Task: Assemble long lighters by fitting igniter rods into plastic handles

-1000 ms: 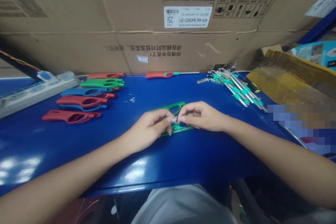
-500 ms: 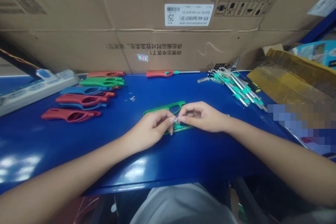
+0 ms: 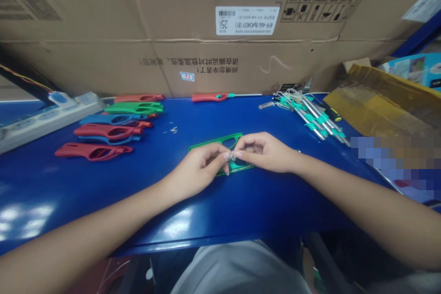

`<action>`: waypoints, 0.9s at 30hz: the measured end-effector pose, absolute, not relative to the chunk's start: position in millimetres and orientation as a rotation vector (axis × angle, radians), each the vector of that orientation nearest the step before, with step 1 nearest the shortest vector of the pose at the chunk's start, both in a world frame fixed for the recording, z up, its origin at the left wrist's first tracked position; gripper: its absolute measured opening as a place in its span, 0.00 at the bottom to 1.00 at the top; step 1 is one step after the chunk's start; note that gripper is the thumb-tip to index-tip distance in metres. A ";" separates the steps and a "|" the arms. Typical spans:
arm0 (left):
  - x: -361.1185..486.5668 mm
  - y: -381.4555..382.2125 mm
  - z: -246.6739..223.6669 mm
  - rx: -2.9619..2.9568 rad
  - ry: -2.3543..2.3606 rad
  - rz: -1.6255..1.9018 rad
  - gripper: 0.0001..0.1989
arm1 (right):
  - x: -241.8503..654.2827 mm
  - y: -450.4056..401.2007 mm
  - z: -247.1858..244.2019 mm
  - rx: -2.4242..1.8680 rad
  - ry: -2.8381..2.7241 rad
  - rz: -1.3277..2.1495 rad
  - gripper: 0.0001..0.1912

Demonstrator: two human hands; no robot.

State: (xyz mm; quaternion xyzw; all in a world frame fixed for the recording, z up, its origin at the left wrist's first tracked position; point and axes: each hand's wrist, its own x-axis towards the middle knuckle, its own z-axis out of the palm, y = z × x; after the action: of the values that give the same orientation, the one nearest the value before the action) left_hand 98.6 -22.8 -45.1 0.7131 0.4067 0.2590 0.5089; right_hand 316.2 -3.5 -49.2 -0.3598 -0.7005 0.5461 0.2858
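Note:
Both my hands meet over two green lighter casing halves (image 3: 214,139) on the blue table. My left hand (image 3: 203,165) is closed, its thumb and fingertips pinching a thin pale wire-like piece (image 3: 232,155). From the other side my right hand (image 3: 263,151) pinches the same piece between thumb and forefinger, other fingers curled. The piece is too small to make out fully. My fingers hide much of the casing halves, including the nearer one with a teal part (image 3: 237,165) in it.
Red, green and blue lighter casings (image 3: 103,131) lie at left beside a white power strip (image 3: 44,121). Tiny pins (image 3: 173,129) are scattered nearby. A red lighter (image 3: 210,97) lies at the back. Metal lighter tubes (image 3: 313,117) are piled at right, by a brown-taped box (image 3: 386,101).
My fingertips have shifted very slightly around the pale wire-like piece. The casing halves and everything else on the table stay where they were.

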 end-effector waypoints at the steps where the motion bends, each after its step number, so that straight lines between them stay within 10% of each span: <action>1: 98.6 -22.9 -44.6 1.688 0.991 0.618 0.16 | 316.2 -3.1 -48.8 -0.981 -1.843 1.478 0.12; 27: 98.9 -22.5 -49.0 1.706 1.014 0.638 0.18 | 317.1 -6.5 -50.3 -0.997 -1.753 1.476 0.14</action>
State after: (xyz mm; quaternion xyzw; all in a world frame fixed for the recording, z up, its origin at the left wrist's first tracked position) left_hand 98.9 -22.5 -49.0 0.7066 0.4202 0.2645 0.5042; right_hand 317.1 -6.5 -50.3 -0.3787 -0.6656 0.5604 0.3155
